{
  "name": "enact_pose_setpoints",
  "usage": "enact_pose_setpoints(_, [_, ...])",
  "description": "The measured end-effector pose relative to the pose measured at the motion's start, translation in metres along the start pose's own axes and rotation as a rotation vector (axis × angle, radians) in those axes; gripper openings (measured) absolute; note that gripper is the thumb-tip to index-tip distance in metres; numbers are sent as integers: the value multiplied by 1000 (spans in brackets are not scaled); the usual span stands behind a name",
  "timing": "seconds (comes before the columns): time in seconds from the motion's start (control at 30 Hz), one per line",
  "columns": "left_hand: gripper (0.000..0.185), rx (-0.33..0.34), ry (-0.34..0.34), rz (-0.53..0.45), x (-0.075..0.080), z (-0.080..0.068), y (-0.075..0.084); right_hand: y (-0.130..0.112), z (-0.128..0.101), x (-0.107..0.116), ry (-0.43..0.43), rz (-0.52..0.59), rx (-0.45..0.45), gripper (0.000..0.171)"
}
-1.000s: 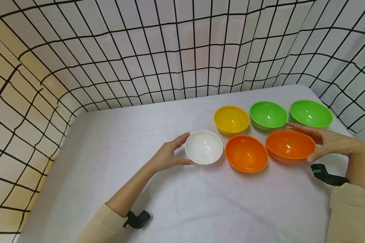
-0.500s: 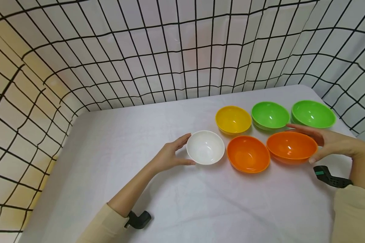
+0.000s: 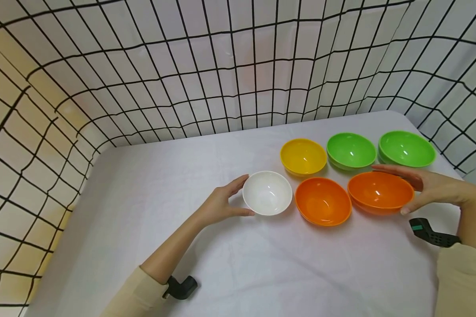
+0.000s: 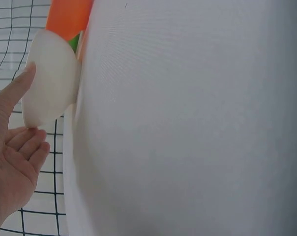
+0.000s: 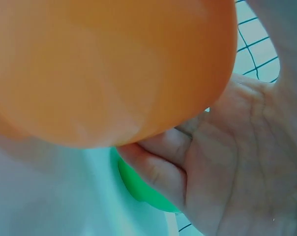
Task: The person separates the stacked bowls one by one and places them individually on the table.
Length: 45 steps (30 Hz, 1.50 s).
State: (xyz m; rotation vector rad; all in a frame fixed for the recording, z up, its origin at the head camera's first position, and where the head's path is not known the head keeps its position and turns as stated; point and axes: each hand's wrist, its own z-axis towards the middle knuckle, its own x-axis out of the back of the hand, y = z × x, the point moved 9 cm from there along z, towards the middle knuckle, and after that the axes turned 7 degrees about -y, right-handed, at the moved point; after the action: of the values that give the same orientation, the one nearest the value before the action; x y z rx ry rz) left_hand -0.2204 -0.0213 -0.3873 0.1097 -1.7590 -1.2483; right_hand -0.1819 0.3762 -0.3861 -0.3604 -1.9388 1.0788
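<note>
A white bowl stands at the left end of the front row. My left hand holds it by its left side, thumb on the near edge and fingers on the far edge. The left wrist view shows the thumb against the outer wall of the white bowl. At the right end of the row, my right hand spans the right orange bowl, thumb near and fingers along the far rim. From the right wrist, fingers press under the curve of this orange bowl.
Between the held bowls sits another orange bowl. Behind them stand a yellow bowl, a green bowl and a second green bowl. Black netting borders the white-covered table at the back and sides.
The fingertips of my right hand have come slightly closer to the far rim of the right orange bowl. The left hand and the bowls stay in place.
</note>
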Motion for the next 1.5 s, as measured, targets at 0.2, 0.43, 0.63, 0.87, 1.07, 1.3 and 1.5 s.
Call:
enact_pose_setpoints(0.2, [93,7,2,-5,0,-1,-1,-2,-2,-2,-4,-58,-23,91])
enact_pose_setpoints(0.43, [93,1,3,-12,0,0,-1,2,-5,-3,12,-92,-60,97])
enact_pose_setpoints(0.63, [93,-2,-1,-17,-1,0,0,6,-7,-2,25,-111,-96,105])
enact_pose_setpoints(0.87, [93,-1,2,-36,-1,0,0,7,-7,-1,34,-110,-143,111])
enact_pose_setpoints(1.07, [93,-2,1,-34,-1,1,0,11,-9,-2,19,-102,-185,99])
enact_pose_setpoints(1.3, [93,-4,10,-27,-2,1,0,8,-7,-5,16,-83,-194,91])
enact_pose_setpoints(1.5, [93,-1,8,-23,-4,1,0,8,-6,-8,8,-68,-218,94])
